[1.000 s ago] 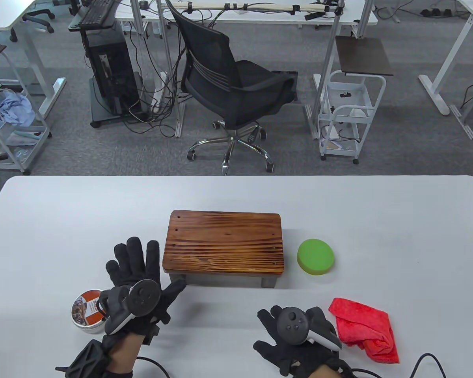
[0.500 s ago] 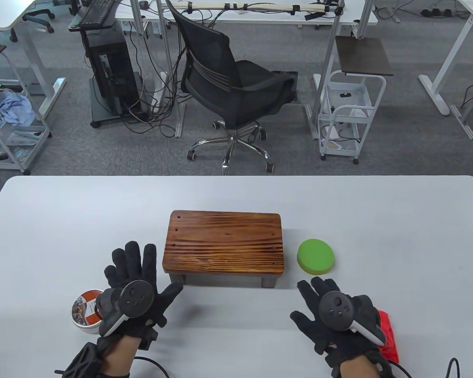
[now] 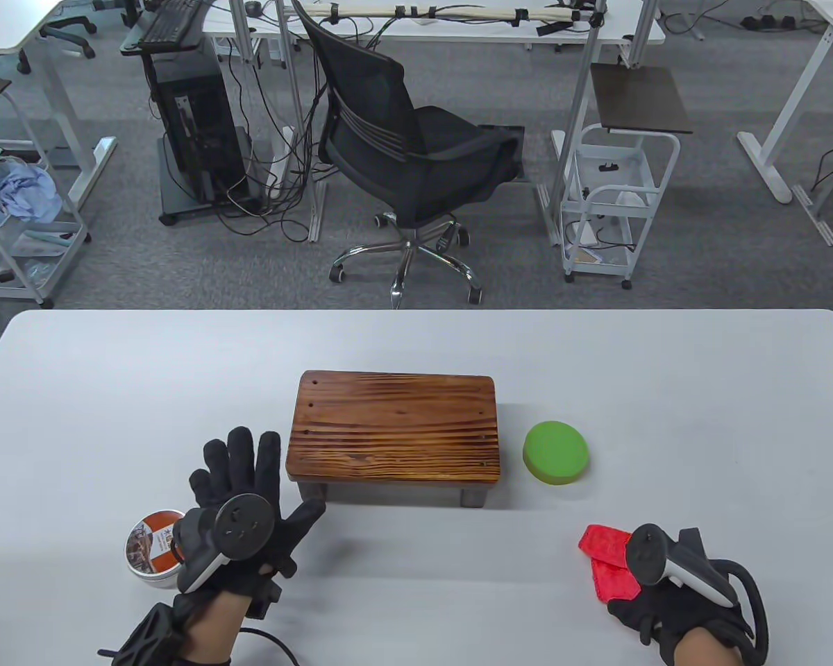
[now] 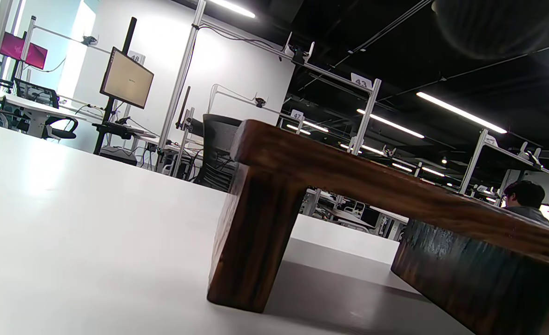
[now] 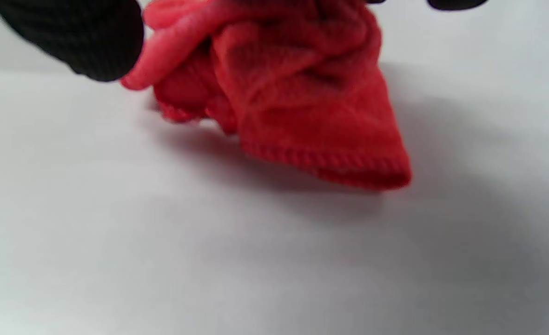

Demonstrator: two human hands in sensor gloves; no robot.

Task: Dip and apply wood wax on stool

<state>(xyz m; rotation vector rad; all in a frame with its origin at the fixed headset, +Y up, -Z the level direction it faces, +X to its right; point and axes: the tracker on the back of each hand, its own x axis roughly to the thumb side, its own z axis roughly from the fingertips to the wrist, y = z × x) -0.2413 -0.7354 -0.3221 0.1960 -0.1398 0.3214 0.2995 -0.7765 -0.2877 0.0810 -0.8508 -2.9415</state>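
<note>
Stool (image 3: 394,433) stands mid-desk (image 3: 111,388), upright. Wax tin (image 3: 154,549) near the front-left edge, lid on. Left hand (image 3: 246,517) just right of the tin, fingers spread flat, holding nothing. Right hand (image 3: 673,596) near the front-right edge, grip bunched on the red cloth (image 3: 607,562); wrist view shows cloth (image 5: 302,102) gathered under a fingertip (image 5: 83,32). Green sponge (image 3: 556,452) just right of the stool.
</note>
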